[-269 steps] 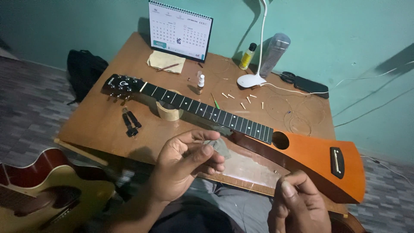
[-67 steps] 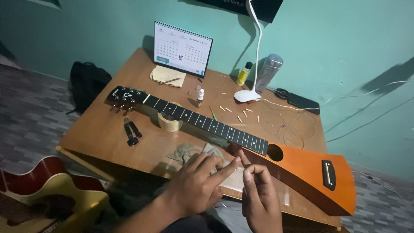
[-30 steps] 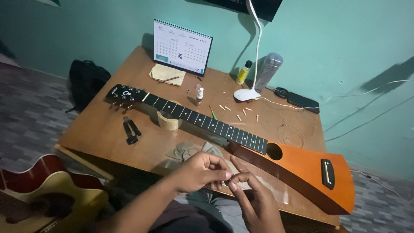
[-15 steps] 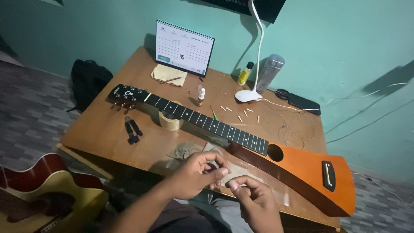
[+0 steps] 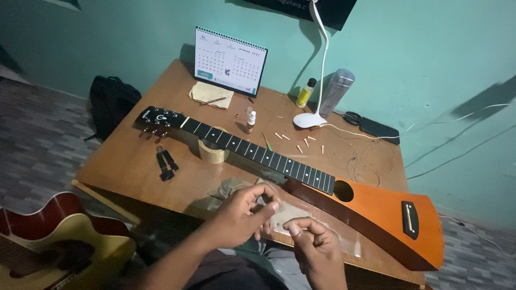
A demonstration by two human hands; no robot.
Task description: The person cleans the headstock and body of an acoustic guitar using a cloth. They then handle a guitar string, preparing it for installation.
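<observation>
An orange travel guitar (image 5: 376,212) with a dark fretboard (image 5: 258,156) lies across the wooden table (image 5: 129,161), its neck propped on a tape roll (image 5: 212,153). My left hand (image 5: 244,212) and my right hand (image 5: 314,249) are close together at the table's near edge, below the neck joint. Both pinch a small pale scrap (image 5: 284,215), probably paper or sandpaper; the fingers hide most of it.
Black pliers (image 5: 164,164) lie left of the neck. At the back stand a desk calendar (image 5: 228,60), a white lamp (image 5: 314,115), a yellow bottle (image 5: 305,92) and a grey tumbler (image 5: 336,91). Small pegs (image 5: 301,142) and coiled strings (image 5: 360,161) are scattered. Another guitar (image 5: 54,241) rests lower left.
Nine seconds ago my hands were apart and raised; they have since come together over the table's near edge. My fingers shift slightly on the scrap. The guitar has not moved.
</observation>
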